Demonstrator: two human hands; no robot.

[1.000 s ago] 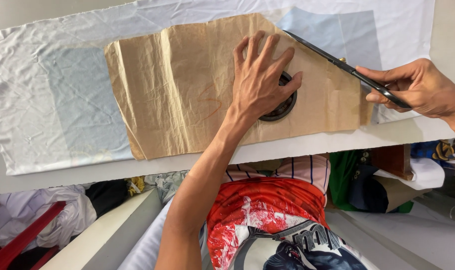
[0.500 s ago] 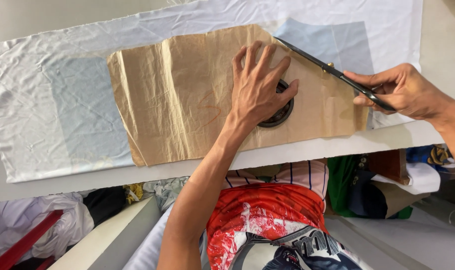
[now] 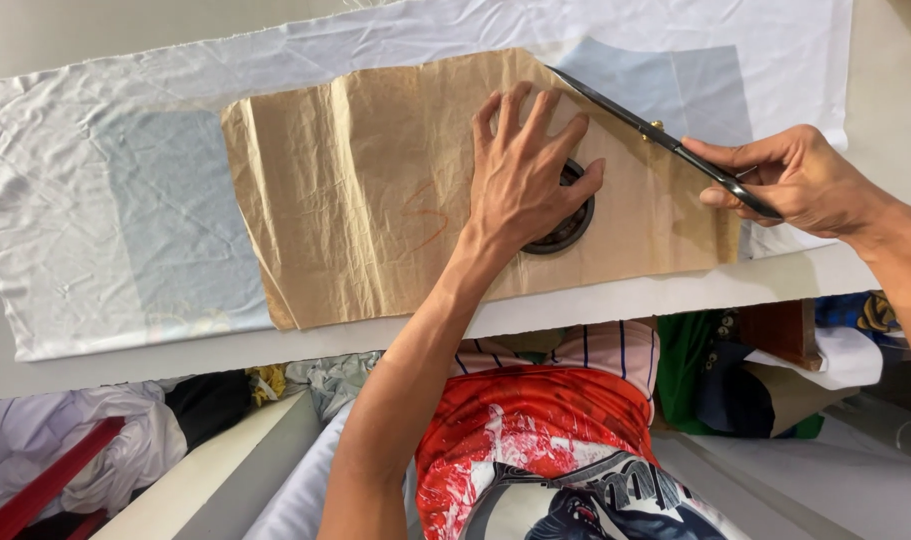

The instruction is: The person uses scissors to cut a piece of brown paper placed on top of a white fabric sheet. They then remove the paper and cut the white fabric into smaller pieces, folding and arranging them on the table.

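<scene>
Right now the left hand [image 3: 523, 175] lies spread flat on the brown paper pattern [image 3: 375, 190], partly over a dark round weight [image 3: 565, 220], pinning both to the white fabric [image 3: 105, 200] spread on the desk [image 3: 675, 290]. The right hand [image 3: 785, 180] is closed around the handles of long black scissors [image 3: 655, 135], whose blades run along the pattern's slanted upper-right edge. Cutting well here probably means keeping the blades tight against that paper edge, with long strokes and steady downward pressure from the flat palm so nothing creeps.
</scene>
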